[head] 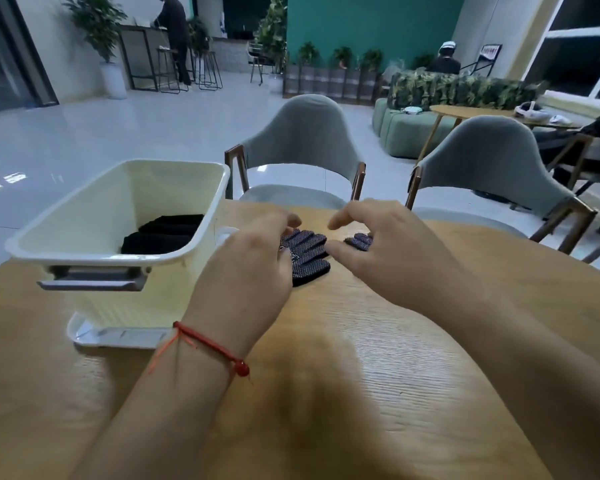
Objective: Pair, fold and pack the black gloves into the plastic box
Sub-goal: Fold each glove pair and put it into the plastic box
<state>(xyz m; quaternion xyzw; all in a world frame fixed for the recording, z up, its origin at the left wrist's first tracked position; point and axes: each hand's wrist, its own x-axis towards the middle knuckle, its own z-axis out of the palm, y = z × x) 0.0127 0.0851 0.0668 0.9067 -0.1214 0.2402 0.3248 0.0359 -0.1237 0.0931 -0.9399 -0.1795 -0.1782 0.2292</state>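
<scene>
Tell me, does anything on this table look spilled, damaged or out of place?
Nothing is spilled or damaged. The plastic box stands upright with folded black gloves inside, and dotted gloves lie on the table under the left hand and right hand. Only oddity: a flat white piece, perhaps a lid, pokes out under the box.

Two grey chairs point(302, 133) are placed behind a wooden table point(395, 341). Beyond, a glossy pale floor point(84, 133), a teal wall point(371, 22), potted plants point(97, 22), a green sofa point(406, 133) and a large window point(582, 39) are seen.
</scene>
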